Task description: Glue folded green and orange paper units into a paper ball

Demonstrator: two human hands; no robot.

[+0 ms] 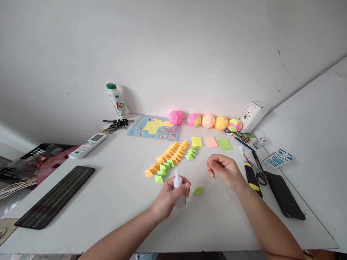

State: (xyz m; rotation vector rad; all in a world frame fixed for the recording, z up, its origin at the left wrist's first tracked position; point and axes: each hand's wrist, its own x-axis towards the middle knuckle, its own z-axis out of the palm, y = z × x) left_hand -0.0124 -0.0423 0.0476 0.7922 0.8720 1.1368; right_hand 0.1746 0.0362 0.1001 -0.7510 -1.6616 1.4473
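My left hand (168,198) is wrapped round a small white glue bottle (177,181), its nozzle pointing up. Just right of that hand, a folded green paper piece (198,191) lies on the table. My right hand (222,169) hovers farther right with fingers curled together; whether anything small is between them I cannot make out. Beyond my hands are rows of folded orange pieces (162,159) and green pieces (162,173), with more green ones (190,155) beside them. Yellow (196,141), peach (211,142) and green (225,144) paper stacks lie behind.
Several paper balls (208,121) line the wall beside a white box (254,116). Scissors (261,178), a cutter (252,178) and a black phone (286,196) lie right. Leftward are a remote (88,145), keys (116,125), a bottle (118,102) and a dark striped case (55,196).
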